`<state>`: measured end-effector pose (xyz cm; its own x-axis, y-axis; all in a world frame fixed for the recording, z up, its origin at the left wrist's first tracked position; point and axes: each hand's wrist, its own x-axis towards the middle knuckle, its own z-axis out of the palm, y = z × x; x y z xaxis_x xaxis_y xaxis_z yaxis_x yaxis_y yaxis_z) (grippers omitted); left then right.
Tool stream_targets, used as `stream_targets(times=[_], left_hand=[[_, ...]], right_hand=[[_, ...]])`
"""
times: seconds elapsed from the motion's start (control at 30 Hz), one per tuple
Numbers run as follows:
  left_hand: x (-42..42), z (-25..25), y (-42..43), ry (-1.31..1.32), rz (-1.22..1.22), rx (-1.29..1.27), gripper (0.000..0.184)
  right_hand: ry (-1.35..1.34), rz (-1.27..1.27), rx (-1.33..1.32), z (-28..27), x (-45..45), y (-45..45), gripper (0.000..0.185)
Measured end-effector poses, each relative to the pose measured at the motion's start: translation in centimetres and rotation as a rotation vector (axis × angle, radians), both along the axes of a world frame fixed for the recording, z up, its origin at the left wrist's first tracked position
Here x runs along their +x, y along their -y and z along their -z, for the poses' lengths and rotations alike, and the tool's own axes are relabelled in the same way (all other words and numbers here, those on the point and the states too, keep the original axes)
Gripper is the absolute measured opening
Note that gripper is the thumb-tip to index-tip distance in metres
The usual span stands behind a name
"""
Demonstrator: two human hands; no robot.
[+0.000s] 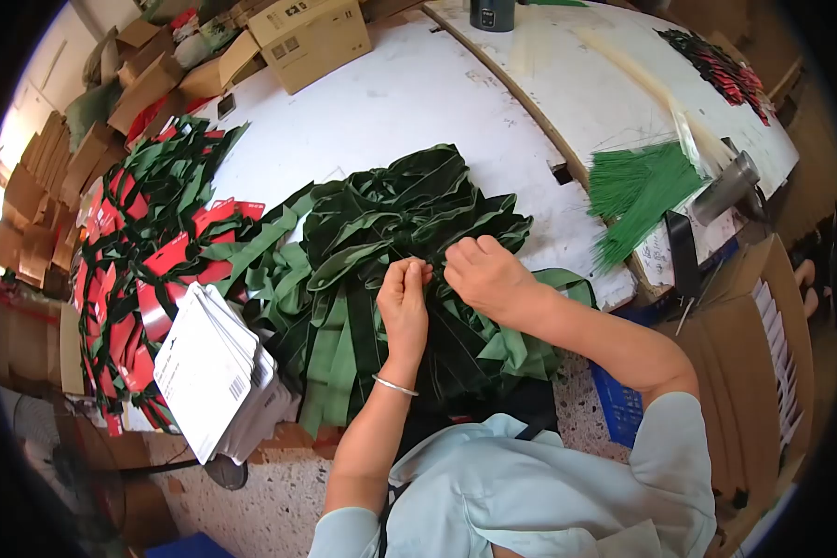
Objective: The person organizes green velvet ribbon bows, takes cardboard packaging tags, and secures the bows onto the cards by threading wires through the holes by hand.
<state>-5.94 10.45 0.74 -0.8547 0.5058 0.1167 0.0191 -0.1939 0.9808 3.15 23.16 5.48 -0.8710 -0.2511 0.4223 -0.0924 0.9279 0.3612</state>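
A large heap of dark green ribbon bows (391, 205) lies at the table's front edge, its lighter green tails hanging down. Over the heap's near side, my left hand (405, 298) is closed in a pinch, with a bangle on the wrist; what its fingertips hold is too small to make out. Close by on the right, my right hand (482, 274) has its fingers curled together, and what they grip is hidden. White cards (209, 367) with a barcode are stacked left of the heap. Beyond them are red cards (163, 270) with green ribbons.
Green wire ties (642, 191) lie on the right of the white table (363, 102), near a metal cylinder (727, 189). Cardboard boxes (312, 42) stand at the back and left. An open carton (730, 372) and a blue crate (616, 405) are at the right.
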Motion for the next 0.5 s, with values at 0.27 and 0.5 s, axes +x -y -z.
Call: stream_targets(times=[0.27, 0.5], left_hand=[[-0.1, -0.2, 0.5, -0.016, 0.008, -0.018, 0.018], [-0.2, -0.3, 0.7, 0.014, 0.013, 0.003, 0.019]], right_hand=[[-0.076, -0.046, -0.231, 0.4, -0.8, 0.3, 0.021], [-0.275, 0.026, -1.26, 3.6, -1.4, 2.0, 0.007]])
